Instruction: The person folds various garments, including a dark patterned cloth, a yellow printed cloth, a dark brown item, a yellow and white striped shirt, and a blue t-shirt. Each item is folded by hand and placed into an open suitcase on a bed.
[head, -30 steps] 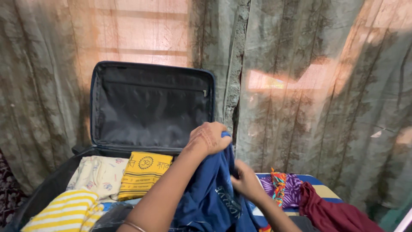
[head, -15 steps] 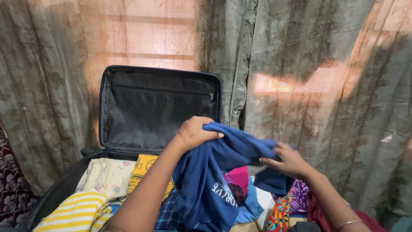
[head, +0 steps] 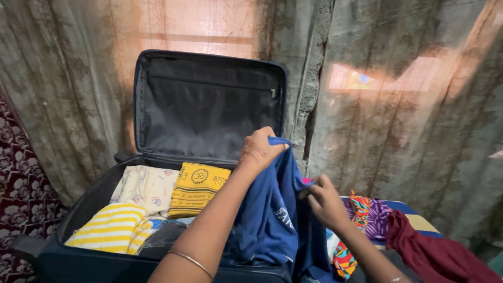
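Above an open dark suitcase (head: 94, 262): left hand (head: 259, 152) clenched on the top edge of a blue garment (head: 272, 220), lifted over the packed clothes; right hand (head: 325, 202) pinching the same cloth lower down, beside a maroon cloth (head: 435, 257). Yellow folded cloth (head: 198, 189) inside.

The blue shirt (head: 272, 215), spread wide between both hands half a second ago, now hangs gathered and narrow. The right hand (head: 320, 202) has come in leftward beside the cloth; the left hand (head: 259, 149) has lifted its corner slightly higher.
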